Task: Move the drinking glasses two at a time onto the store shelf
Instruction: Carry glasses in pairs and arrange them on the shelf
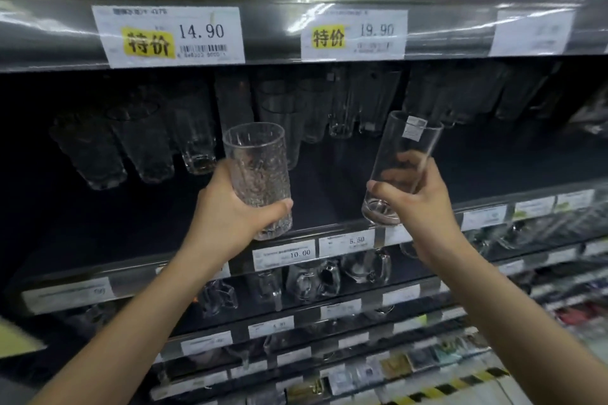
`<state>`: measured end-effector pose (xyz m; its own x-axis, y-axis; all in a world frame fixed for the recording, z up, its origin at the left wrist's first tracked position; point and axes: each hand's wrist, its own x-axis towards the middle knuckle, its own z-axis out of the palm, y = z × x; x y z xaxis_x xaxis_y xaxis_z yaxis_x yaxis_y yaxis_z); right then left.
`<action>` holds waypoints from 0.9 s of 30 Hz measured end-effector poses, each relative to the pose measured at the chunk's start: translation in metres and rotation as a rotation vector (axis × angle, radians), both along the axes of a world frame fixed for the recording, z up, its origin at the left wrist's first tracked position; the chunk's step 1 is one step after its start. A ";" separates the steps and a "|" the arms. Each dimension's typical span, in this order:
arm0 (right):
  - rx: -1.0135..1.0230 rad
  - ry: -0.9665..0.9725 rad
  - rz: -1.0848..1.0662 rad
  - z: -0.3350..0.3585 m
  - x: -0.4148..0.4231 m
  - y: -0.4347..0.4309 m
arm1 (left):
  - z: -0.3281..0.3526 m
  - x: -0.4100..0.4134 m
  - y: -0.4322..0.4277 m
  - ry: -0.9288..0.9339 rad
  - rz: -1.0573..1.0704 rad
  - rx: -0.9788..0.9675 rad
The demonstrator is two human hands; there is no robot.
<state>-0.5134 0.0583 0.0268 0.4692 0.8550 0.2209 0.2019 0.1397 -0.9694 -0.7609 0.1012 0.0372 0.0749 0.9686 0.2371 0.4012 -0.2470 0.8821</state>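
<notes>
My left hand grips a textured, ribbed drinking glass around its lower half, upright in front of the dark store shelf. My right hand holds a plain tall glass with a small white label near its rim, tilted slightly right. Both glasses hang in the air just above the shelf's front edge. Several glasses stand in rows at the back of that shelf.
Price tags line the shelf edge above, and smaller tags run along the shelf edge below the hands. Glass mugs fill the lower shelf. More shelves with goods step down toward the bottom right.
</notes>
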 end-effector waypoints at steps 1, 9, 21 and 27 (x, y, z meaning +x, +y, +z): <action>-0.002 -0.008 0.001 -0.001 0.005 0.002 | 0.000 0.005 0.001 0.004 0.001 0.003; -0.043 -0.060 0.103 -0.007 0.042 0.025 | -0.009 0.043 0.011 0.055 0.091 0.006; -0.085 -0.042 0.200 -0.016 0.078 0.075 | -0.028 0.070 0.030 0.076 0.217 0.020; -0.107 -0.054 0.245 -0.015 0.076 0.102 | -0.031 0.062 0.036 0.089 0.259 0.034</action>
<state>-0.4376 0.1600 0.0120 0.2350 0.9616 0.1419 0.2267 0.0877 -0.9700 -0.6987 0.1376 0.0062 -0.1524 0.9497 0.2737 0.5306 -0.1550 0.8333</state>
